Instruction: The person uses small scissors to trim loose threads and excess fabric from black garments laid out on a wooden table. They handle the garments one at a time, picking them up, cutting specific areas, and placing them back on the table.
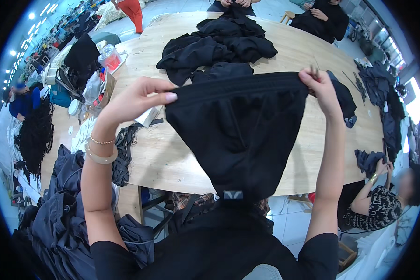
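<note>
I hold a black garment (240, 130) stretched out in front of me by its waistband, above the near edge of a wooden table (172, 158). My left hand (135, 98) pinches the band's left end. My right hand (319, 88) grips the right end, and a small thin tool pokes up between its fingers. The cloth hangs down in a tapering shape toward my lap, with a small grey tag at its lower end.
A heap of black garments (219, 46) lies mid-table. Bottles and clutter (91, 79) crowd the left edge. Dark cloth piles (65, 219) lie at my left. Other people sit at the far side (324, 18) and at the right (382, 200).
</note>
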Motion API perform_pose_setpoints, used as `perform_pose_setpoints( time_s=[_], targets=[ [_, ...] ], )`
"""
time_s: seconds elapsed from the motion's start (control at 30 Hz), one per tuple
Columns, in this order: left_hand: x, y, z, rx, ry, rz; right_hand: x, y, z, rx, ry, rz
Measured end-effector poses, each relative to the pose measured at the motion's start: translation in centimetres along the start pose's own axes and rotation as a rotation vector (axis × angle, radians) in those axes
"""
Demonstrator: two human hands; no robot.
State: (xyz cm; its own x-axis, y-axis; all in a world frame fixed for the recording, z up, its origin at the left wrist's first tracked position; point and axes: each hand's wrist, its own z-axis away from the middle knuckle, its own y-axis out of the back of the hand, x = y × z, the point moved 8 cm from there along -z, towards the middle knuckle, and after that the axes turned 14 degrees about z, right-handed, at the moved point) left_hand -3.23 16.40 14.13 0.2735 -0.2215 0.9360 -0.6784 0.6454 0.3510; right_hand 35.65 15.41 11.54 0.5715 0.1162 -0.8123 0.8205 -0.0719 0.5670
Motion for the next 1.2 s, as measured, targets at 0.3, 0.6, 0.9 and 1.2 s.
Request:
perform_pose_setpoints(
  time_s=[0.3, 0.6, 0.9, 1.2],
  targets=[
    [2.4, -7.7, -4.8, 0.106, -0.137, 0.449, -6.4, -10.4, 5.1, 0.077, 0.027, -0.358],
    [-2.3, -10.7, -2.3, 0.173, 0.164, 0.919, -4.0, -12.1, 7.9, 0.306, -0.027, -0.131],
    [-5.0, -13.3, -1.4, 0.294, 0.026, 1.251, -6.7, -11.5, 10.8, 0.319, 0.185, 0.222],
    [-4.7, -13.7, -1.3, 0.383, -0.021, 1.267, -8.1, -11.2, 11.7, 0.484, 0.318, 0.336]
  ],
)
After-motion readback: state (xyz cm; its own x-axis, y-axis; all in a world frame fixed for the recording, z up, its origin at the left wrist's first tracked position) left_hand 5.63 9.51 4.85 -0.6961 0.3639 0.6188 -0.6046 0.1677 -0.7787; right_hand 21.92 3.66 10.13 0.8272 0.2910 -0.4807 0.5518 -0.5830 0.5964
